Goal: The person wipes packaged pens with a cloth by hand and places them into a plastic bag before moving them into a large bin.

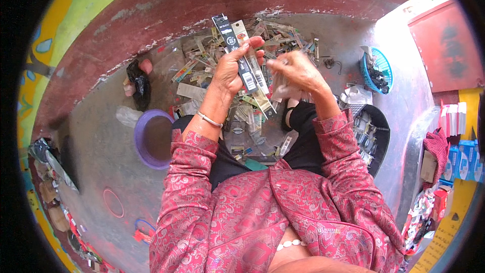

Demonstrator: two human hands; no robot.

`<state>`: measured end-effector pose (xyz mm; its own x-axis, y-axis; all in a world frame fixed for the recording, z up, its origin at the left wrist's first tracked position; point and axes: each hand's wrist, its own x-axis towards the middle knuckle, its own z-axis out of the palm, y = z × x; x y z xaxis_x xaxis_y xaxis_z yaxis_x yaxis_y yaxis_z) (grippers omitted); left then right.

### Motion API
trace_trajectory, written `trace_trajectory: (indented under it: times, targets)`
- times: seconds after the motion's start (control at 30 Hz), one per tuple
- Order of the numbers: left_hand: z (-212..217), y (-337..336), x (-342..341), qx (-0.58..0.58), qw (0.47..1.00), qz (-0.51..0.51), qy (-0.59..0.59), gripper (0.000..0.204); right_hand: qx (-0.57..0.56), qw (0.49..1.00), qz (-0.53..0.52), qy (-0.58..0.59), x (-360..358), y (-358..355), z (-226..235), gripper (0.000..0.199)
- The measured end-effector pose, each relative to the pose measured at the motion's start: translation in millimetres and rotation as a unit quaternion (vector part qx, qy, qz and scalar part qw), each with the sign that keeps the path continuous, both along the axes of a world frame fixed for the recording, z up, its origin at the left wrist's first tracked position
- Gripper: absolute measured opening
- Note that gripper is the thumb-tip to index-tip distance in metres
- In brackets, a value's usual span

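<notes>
My left hand [230, 71] is closed around several long, narrow packages, held tilted over my lap. Frontmost is a black card sleeve [227, 33] with pale printing and a barcode at its lower end. Beside it a beige and clear slim package [239, 29] sticks out of the same grip. Just right of them is my right hand [298, 73], fingers curled and smeared by motion. A whitish blur shows below its fingers; whether it holds anything I cannot make out. Under both hands, a pile of similar slim packages [202, 53] spreads over the floor between my legs and the wall.
A purple basin [141, 141] stands left, near a black plastic bag [139, 83]. To the right are a blue basket [385, 68] with dark things inside and a black tub [385, 136] of small packages. Boxes [467, 162] line the right wall.
</notes>
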<state>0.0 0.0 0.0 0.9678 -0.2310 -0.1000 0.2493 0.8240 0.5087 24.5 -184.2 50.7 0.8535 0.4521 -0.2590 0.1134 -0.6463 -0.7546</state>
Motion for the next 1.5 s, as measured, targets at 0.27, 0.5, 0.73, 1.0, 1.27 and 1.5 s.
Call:
trace_trajectory:
  times: [0.27, 0.5, 0.73, 1.0, 1.27, 1.5]
  targets:
    - [-2, -13, 4, 0.079, 0.996, 0.016, 0.042, 0.042, -0.128, 0.956, 0.087, -0.250, -29, 33, 12, 0.047]
    - [1, -10, 0, 0.066, 0.997, -0.011, 0.040, 0.060, -0.044, 0.983, 0.069, -0.164, -23, 30, 11, 0.032]
    - [2, -4, -2, 0.023, 0.997, -0.054, 0.043, 0.035, 0.045, 0.997, 0.054, -0.036, -18, 24, 22, 0.026]
    - [14, -3, -6, 0.086, 0.996, -0.017, 0.007, 0.034, 0.120, 0.992, 0.033, 0.039, -10, 17, 4, 0.023]
    - [14, 7, -9, 0.108, 0.992, 0.018, 0.065, 0.027, 0.197, 0.975, -0.014, 0.106, -9, 2, 10, 0.028]
    - [11, 7, -8, 0.022, 0.995, 0.022, 0.096, 0.029, 0.176, 0.982, -0.007, 0.064, -27, 9, 42, 0.029]
